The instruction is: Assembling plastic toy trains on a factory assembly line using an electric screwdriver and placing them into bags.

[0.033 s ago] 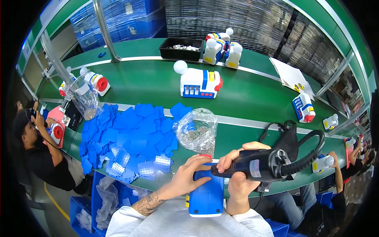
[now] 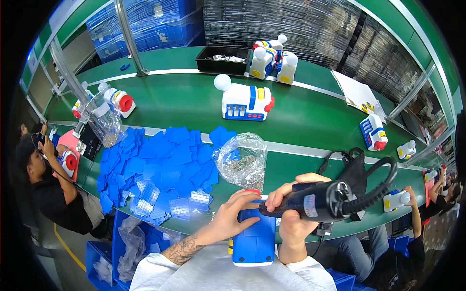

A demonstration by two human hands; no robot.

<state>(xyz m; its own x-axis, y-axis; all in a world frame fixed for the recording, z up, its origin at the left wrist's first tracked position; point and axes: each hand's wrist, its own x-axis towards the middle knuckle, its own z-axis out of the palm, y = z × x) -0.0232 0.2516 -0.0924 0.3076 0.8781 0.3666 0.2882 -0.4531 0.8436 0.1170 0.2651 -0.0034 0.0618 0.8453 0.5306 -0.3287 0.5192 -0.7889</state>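
A toy housing (image 2: 253, 240), blue underside up with a white rim, is tilted against my body at the table's near edge. My left hand (image 2: 230, 216) grips its upper part, with the thumb lying on the blue face and the fingers near the far end. A corded black electric screwdriver (image 2: 303, 201) is wrapped in my right hand (image 2: 293, 228), its nose pointing left over the housing's far end. The screwdriver and fingers hide its tip, so contact with a screw cannot be seen. Beyond my hands sits a clear plastic bag of small screws (image 2: 242, 162).
Blue plastic sheets (image 2: 165, 157) lie heaped on the left. A white-and-blue toy (image 2: 245, 103) stands on the green belt (image 2: 174, 102). Behind it are a black parts bin (image 2: 223, 60) and more toys. Co-workers sit at both sides. Blue crates (image 2: 99, 262) stand below left.
The rear of the screwdriver and its cable have shifted very slightly left, along with my right hand. My left hand and the toy housing stay in place.
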